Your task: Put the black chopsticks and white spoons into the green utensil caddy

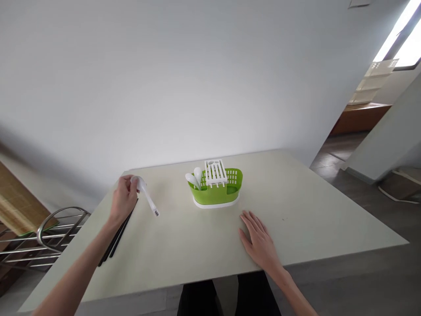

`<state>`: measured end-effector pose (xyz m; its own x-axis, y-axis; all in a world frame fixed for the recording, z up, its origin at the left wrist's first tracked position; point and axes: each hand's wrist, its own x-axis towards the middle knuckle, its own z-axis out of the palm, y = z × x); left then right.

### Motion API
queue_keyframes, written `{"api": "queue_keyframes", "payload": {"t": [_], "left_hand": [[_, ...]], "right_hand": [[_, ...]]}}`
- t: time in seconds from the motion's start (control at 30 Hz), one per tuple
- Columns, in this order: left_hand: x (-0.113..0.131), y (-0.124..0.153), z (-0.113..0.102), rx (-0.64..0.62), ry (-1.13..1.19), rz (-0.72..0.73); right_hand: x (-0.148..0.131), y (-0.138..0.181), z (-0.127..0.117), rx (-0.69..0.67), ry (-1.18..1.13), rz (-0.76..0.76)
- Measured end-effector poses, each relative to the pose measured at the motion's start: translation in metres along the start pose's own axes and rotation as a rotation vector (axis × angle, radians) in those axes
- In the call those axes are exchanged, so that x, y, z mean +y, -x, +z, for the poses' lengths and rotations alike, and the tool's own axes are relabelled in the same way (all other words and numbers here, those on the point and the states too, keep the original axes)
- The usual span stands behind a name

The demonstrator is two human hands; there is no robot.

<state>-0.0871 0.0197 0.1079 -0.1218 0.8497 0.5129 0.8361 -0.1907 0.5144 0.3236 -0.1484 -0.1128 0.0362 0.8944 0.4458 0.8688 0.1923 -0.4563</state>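
Note:
At the left of the table, my left hand pinches a white soup spoon by its bowl, the handle slanting down to the right. Beneath that hand and forearm lie several black chopsticks, partly covered. My right hand rests flat on the tabletop with fingers stretched out, holding nothing. Just beyond it stands a green utensil basket on a white base. Two white spoons lean in the basket's left end, bowls up. A white slotted rack sits across its middle.
The pale table meets a plain wall at its back edge. A metal rack stands off the table's left side, near a bamboo-like panel. Beyond the right edge are a grey floor and a window.

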Motion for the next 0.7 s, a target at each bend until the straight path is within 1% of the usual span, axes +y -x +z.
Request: {"api": "queue_keyframes", "payload": {"t": [0.1, 0.13, 0.17, 0.23, 0.37, 0.53, 0.63, 0.7], "left_hand": [[-0.044, 0.014, 0.006, -0.290, -0.187, 0.009], [-0.055, 0.019, 0.008, -0.361, -0.223, 0.014], [-0.064, 0.023, 0.011, -0.414, -0.251, 0.011], [-0.078, 0.030, 0.015, -0.481, -0.289, -0.006], [-0.097, 0.037, 0.021, -0.527, -0.348, -0.013], [-0.118, 0.043, 0.027, -0.503, -0.328, 0.039], [-0.123, 0.046, 0.028, -0.548, -0.323, 0.060], [-0.118, 0.045, 0.028, -0.539, -0.351, 0.098]], "right_hand": [[0.000, 0.001, 0.000, -0.006, -0.002, 0.000], [0.000, 0.001, 0.000, -0.005, -0.002, -0.001], [0.000, 0.001, 0.000, -0.003, -0.001, -0.001], [-0.001, 0.001, 0.000, 0.003, 0.000, -0.002], [-0.001, 0.001, 0.000, -0.007, 0.002, 0.000], [-0.002, 0.001, -0.001, -0.009, 0.003, 0.006], [-0.002, 0.001, -0.002, -0.005, 0.004, 0.003], [-0.003, 0.001, -0.002, -0.006, 0.006, 0.002]]}}
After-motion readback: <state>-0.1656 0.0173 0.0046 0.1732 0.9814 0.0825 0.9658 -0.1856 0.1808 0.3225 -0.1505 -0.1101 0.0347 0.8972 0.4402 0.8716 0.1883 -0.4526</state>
